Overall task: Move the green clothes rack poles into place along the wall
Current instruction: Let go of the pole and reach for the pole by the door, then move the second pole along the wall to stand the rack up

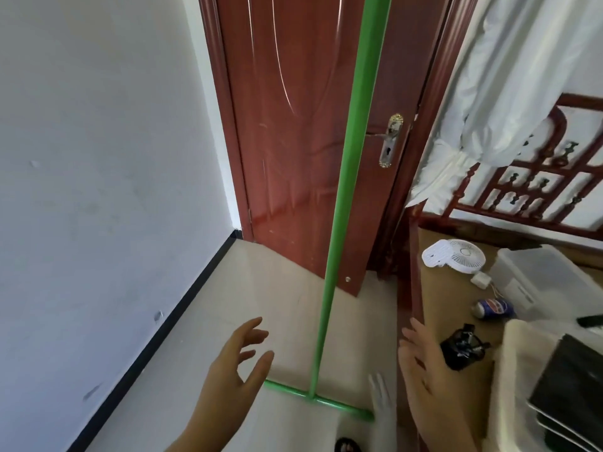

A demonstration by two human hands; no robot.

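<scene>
A green clothes rack pole (350, 164) stands upright in front of me, running from the floor up past the top of the frame. Its green foot bar (321, 400) lies crosswise on the pale floor. The pole rises in front of a red-brown door. My left hand (235, 367) hovers to the left of the pole, fingers spread, holding nothing. My right hand (427, 370) hovers to the right of the pole, also with fingers apart and empty. Neither hand touches the pole.
A white wall (107, 164) with a black skirting runs along the left. The red-brown door (293, 125) with a metal handle (390, 140) stands behind the pole. A table (434, 256) on the right bears a small white fan (455, 256), a can, a black object and plastic boxes.
</scene>
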